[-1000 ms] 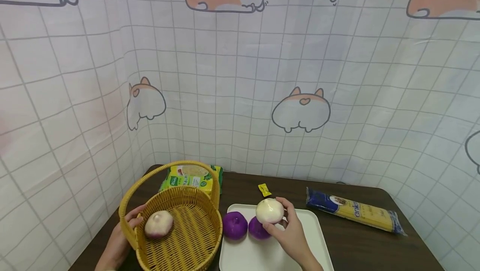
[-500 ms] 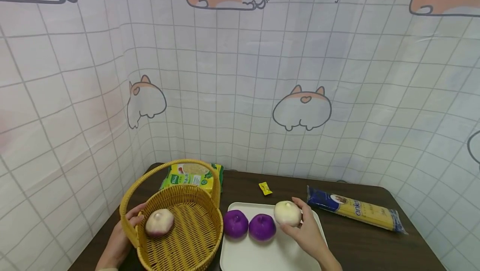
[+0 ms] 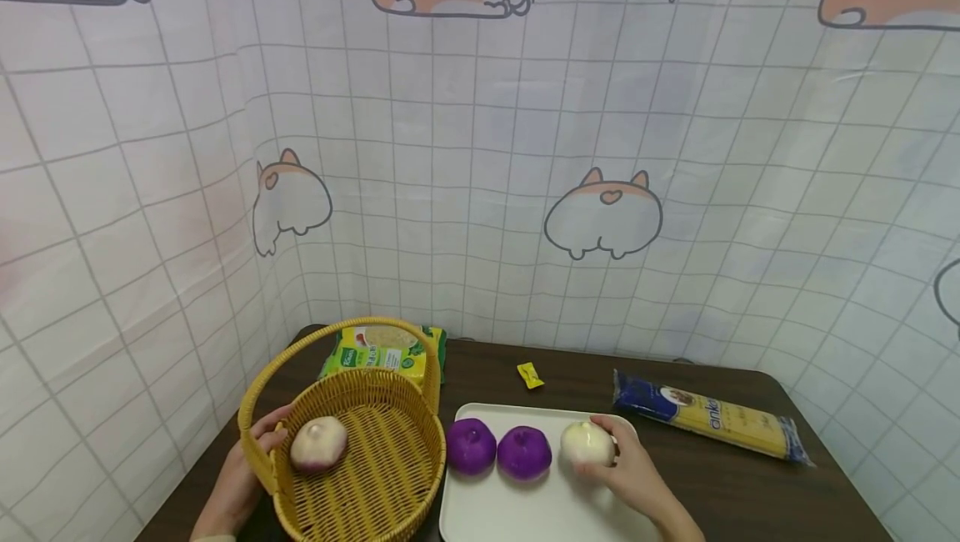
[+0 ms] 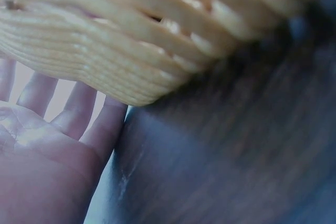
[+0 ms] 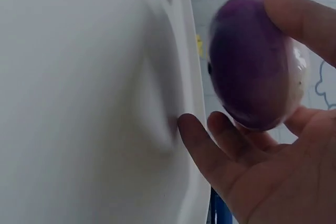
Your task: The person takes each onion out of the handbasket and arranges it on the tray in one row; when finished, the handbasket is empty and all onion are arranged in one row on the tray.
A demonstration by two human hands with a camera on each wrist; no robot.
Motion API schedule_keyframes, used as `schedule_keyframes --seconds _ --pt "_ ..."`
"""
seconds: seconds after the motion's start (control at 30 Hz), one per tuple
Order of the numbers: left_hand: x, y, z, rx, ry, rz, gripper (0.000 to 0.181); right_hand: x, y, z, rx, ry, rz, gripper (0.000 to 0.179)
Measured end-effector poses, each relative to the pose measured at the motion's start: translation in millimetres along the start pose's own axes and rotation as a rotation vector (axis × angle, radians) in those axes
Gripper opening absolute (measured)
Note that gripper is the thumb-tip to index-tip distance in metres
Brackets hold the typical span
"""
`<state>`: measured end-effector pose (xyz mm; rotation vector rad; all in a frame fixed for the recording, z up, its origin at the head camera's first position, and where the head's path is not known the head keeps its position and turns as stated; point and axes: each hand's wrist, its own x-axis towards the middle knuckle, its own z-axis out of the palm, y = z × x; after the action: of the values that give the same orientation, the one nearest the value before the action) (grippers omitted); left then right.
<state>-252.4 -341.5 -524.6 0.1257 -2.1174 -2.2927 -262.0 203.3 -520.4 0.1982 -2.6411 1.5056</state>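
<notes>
Head view: my right hand (image 3: pixel 633 469) grips the white bulb (image 3: pixel 587 445), thumb on one side, fingers on the other, over the right part of the white tray (image 3: pixel 547 513). Right wrist view gives the bulb a purple underside facing the tray, with a visible gap to the tray surface, so it's held clear; one fingertip stands off the bulb. Left hand (image 3: pixel 242 475) is at the left outer side of the wicker basket (image 3: pixel 382 471), below the handle, fingers fairly straight against the weave; tips hidden behind it in left wrist view, which is blurred. Can't tell whether the basket's base is resting or raised. Inside it, at the left wall: a second bulb (image 3: pixel 318 442), white on top, purple below. On the tray, left of my held one and apart from it: left purple bulb (image 3: pixel 471 447) and middle purple bulb (image 3: pixel 524 453), just beside each other. Rest of the dark table (image 3: pixel 720 496): green-yellow bag (image 3: pixel 384 358) behind the basket, small yellow packet (image 3: pixel 530 375) beyond the tray, pasta pack (image 3: pixel 712 417) lying at an angle to the right.
</notes>
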Motion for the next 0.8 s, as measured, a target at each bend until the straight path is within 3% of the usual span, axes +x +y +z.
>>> schedule_keyframes --seconds 0.47,0.8 --pt "-0.6 0.0 0.6 0.013 -0.008 0.017 0.057 -2.2 13 -7 -0.008 -0.115 0.063 0.077" --pt "-0.6 -0.1 0.4 0.019 0.000 0.017 0.055 -2.2 10 -3 0.072 -0.159 -0.031 0.079"
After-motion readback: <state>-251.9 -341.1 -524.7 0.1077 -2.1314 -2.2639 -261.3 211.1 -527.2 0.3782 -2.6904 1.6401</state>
